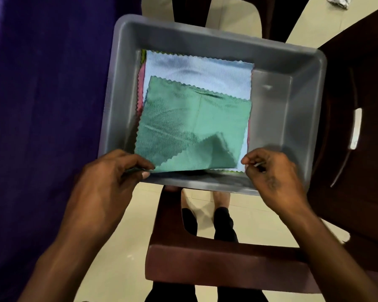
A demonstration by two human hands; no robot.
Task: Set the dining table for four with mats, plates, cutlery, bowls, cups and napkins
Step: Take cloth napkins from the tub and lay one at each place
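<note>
Both hands pinch green napkin [192, 125] in tub [271, 118]

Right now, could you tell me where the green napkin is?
The green napkin lies atop the blue napkin inside the grey tub, between both hands.

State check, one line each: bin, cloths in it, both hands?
Grey plastic bin: open-topped, its right part bare.
Green zigzag-edged cloth: top of stack, near corner folded over.
Pale blue cloth: flat beneath the green.
Left hand: pinching the green cloth's near-left corner.
Right hand: fingers pinched at the stack's near-right corner.
</note>
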